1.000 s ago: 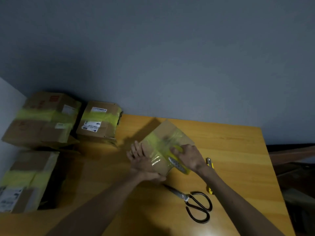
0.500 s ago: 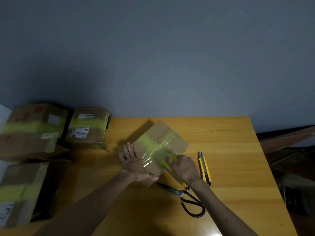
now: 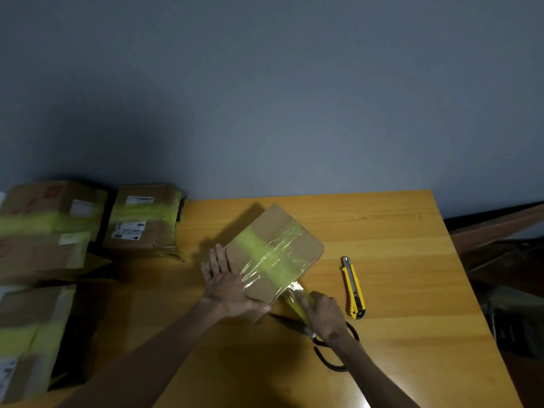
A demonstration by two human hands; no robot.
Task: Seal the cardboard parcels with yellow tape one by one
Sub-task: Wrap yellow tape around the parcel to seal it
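Several sealed parcels [image 3: 141,219] sit far left. The left hand [image 3: 226,281], fingers flat, braces the parcel [image 3: 294,228] mid-table. The right hand [image 3: 323,313], gripping the tape roll [image 3: 298,304], has drawn the yellow strip [image 3: 273,260] past its near edge, so cutting probably comes next.

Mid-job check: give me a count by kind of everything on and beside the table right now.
Cardboard parcels: 4 (parcel being taped, labelled parcel, far-left parcel, near-left parcel)
Scissors: 1
Utility knife: 1
Yellow tape roll: 1, held in the right hand
Total: 7
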